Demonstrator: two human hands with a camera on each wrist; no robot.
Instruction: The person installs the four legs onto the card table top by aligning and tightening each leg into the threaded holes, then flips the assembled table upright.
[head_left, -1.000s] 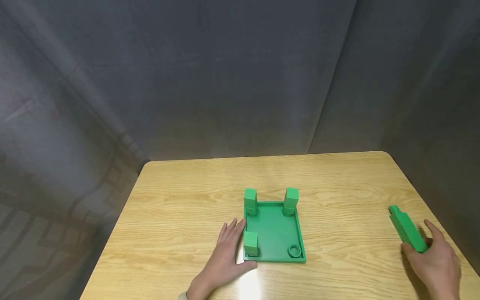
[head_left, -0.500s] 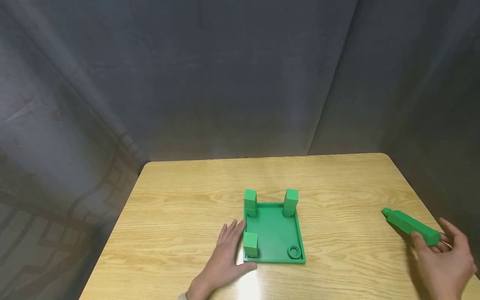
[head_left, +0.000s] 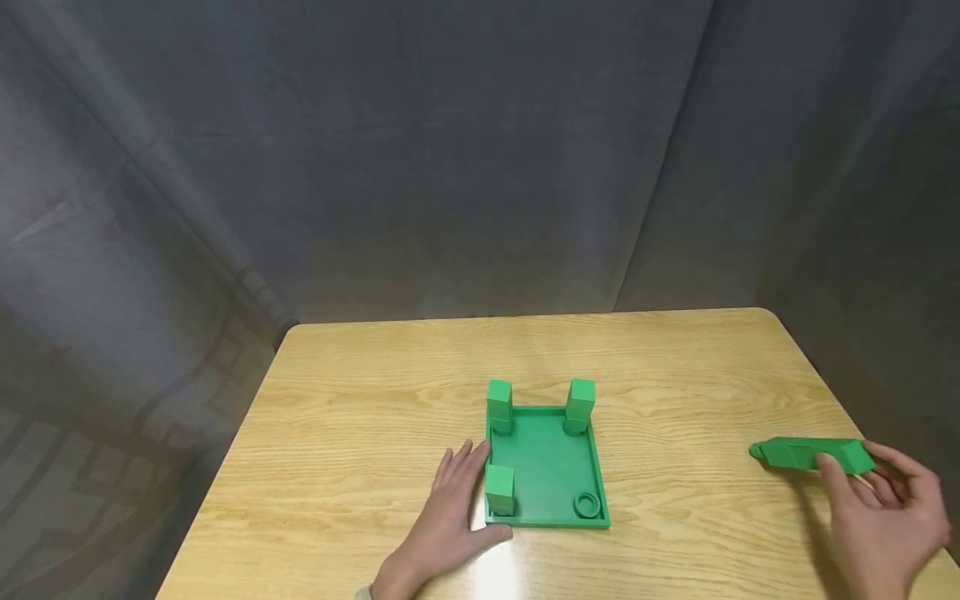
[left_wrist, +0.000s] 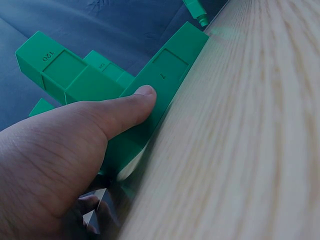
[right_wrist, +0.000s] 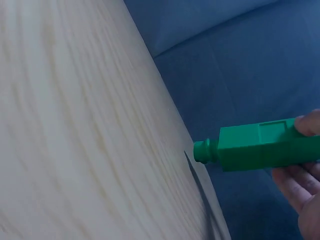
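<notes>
My left hand (head_left: 448, 528) lies at the near left corner of a shallow green tray (head_left: 555, 524). Its fingers stretch along the left side, and the thumb (left_wrist: 130, 109) presses the front wall. Square green posts stand upright at three corners: near left (head_left: 500, 487), far left (head_left: 500, 402) and far right (head_left: 581, 402). A round green ring socket (head_left: 587, 504) marks the near right corner. At the far right, my right hand (head_left: 892, 508) grips another square green post (head_left: 810, 452) by its blunt end. The post lies sideways, its narrow knobbed end (right_wrist: 204, 151) pointing left.
The wooden table (head_left: 675, 400) spreads around the tray. Grey fabric walls (head_left: 480, 167) rise behind it and along both sides. The right hand is near the table's right edge.
The post in my right hand has swung from slanting away to nearly sideways, its knobbed end turning left. My right hand has shifted slightly right. The left hand and tray stay put.
</notes>
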